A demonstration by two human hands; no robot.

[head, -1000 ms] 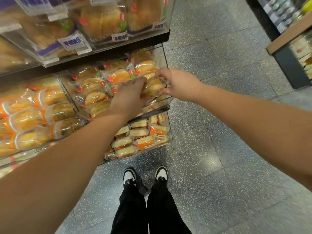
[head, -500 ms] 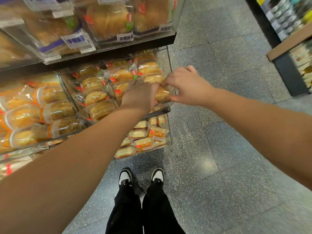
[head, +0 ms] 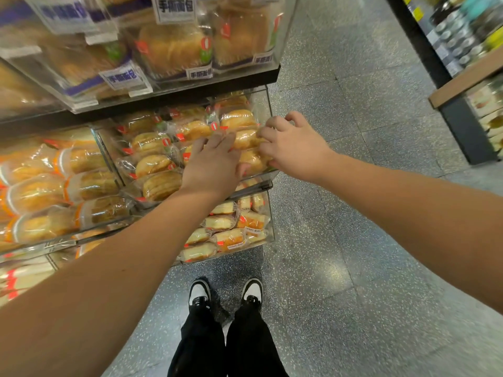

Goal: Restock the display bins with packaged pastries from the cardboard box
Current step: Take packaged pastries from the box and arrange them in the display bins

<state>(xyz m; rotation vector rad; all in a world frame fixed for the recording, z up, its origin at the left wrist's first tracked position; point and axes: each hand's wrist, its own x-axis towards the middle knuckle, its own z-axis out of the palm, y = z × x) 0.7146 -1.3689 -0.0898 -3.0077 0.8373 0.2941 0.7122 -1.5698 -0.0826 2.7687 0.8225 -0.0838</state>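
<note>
Packaged pastries (head: pixel 152 164) in clear wrappers with red labels fill a clear display bin (head: pixel 263 104) at the right end of the middle shelf. My left hand (head: pixel 212 161) lies over the packs near the bin's front right, its fingers stretched flat on them. My right hand (head: pixel 294 148) reaches in from the right, its curled fingers pinching the end of one pastry pack (head: pixel 246 138) in the top layer. Another pack (head: pixel 254 161) sits just below, between my two hands. No cardboard box is in view.
Above is a bin of bagged bread loaves (head: pixel 174 47) with price tags. A bin of orange-wrapped pastries (head: pixel 35 191) sits to the left, and a lower bin of small cakes (head: pixel 226 229) below. Grey speckled floor (head: pixel 353 227) runs to the right, up to another shelf stand (head: pixel 462 85).
My left hand has gone from curled on the pack to fingers spread flat over it. My right hand has shifted slightly along the pack's right end. The view has tilted slightly.
</note>
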